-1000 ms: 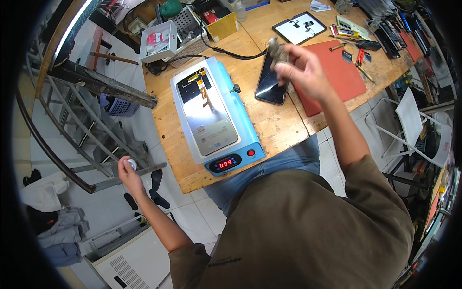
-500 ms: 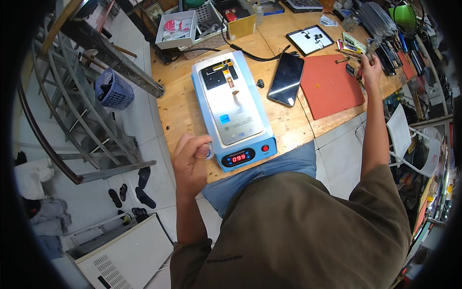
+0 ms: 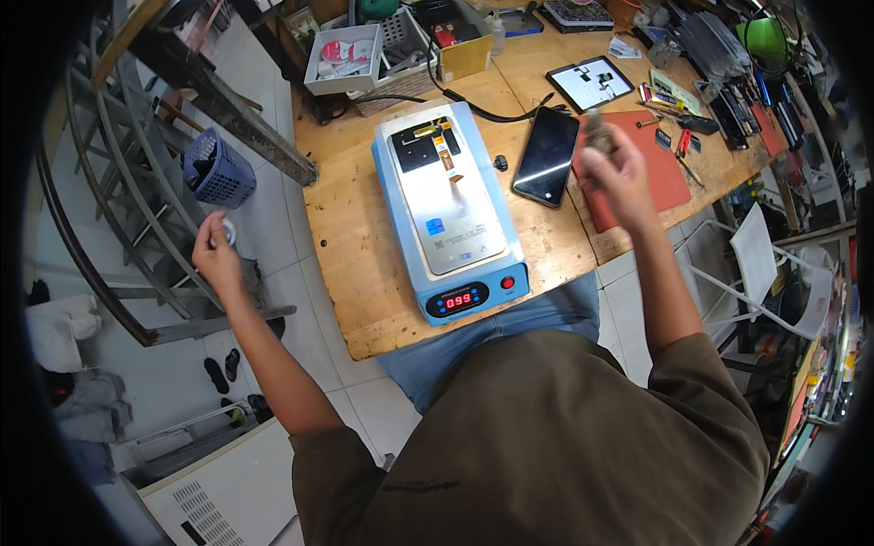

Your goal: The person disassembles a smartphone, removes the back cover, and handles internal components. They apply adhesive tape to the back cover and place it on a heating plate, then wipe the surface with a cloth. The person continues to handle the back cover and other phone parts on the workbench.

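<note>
My left hand (image 3: pixel 218 259) is out past the table's left edge, fingers closed on a small white ring-shaped roll (image 3: pixel 229 233). Above the red mat (image 3: pixel 655 177), my right hand (image 3: pixel 622 182) grips a small brownish bottle-like container (image 3: pixel 599 135), smeared by motion. Between my arms stands a blue heating plate (image 3: pixel 473 305) with a lit red display and a red button. On its top lies a silver phone screen panel (image 3: pixel 460 218), back side up, with flex cables at the far end. A black smartphone (image 3: pixel 546 155) lies between the plate and the mat.
Tweezers and small tools (image 3: pixel 689 171) lie on the mat's right side. Behind it sits a black-framed tray (image 3: pixel 590 84) with small parts. White bins (image 3: pixel 341 59) stand at the back left, with a black cable (image 3: pixel 496 111) nearby. A purple basket (image 3: pixel 223 173) is on the floor.
My left hand has swung left, away from the heating plate, with the roll. My right hand has come back from the tools at the far right, now carrying the small container.
</note>
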Demonstrator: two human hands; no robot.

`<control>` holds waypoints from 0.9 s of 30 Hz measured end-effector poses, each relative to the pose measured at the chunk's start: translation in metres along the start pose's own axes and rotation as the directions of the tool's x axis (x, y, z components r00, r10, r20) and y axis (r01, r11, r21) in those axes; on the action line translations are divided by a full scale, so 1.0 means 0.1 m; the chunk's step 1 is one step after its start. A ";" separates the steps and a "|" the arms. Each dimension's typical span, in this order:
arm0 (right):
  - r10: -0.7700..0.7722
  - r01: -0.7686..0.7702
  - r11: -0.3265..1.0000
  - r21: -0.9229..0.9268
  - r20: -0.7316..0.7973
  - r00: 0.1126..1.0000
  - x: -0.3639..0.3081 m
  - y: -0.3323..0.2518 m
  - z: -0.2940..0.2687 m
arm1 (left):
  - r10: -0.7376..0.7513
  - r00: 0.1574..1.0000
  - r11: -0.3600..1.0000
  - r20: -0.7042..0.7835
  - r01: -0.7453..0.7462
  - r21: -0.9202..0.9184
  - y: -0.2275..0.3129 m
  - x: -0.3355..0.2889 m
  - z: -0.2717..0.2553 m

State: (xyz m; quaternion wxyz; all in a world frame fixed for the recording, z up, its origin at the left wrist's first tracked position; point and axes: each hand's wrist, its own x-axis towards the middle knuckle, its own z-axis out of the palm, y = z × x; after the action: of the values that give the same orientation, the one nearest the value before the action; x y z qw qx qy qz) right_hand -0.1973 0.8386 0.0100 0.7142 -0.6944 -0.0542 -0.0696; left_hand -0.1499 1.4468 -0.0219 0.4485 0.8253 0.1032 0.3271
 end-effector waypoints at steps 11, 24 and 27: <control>-0.158 0.167 0.986 -0.001 0.315 0.936 -0.08 -0.20 0.74 | -0.008 0.987 0.913 -0.159 0.072 0.401 -1.08 -0.14 -0.71; -0.203 0.146 0.952 -0.269 -0.198 0.959 1.62 0.41 -1.06 | -0.129 0.879 0.982 0.460 0.177 -0.063 1.24 -1.24 0.22; -0.166 0.018 0.946 -0.323 -0.438 0.884 1.57 0.60 -1.69 | 0.094 0.817 0.985 0.569 0.007 -0.173 1.67 -1.43 0.44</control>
State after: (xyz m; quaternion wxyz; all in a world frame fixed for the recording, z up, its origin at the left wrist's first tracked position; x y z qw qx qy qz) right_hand -0.0360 0.6678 -0.0263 0.5848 -0.7578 0.0945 -0.2735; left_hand -0.2523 1.2542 0.0323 0.5185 0.8472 -0.0835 0.0804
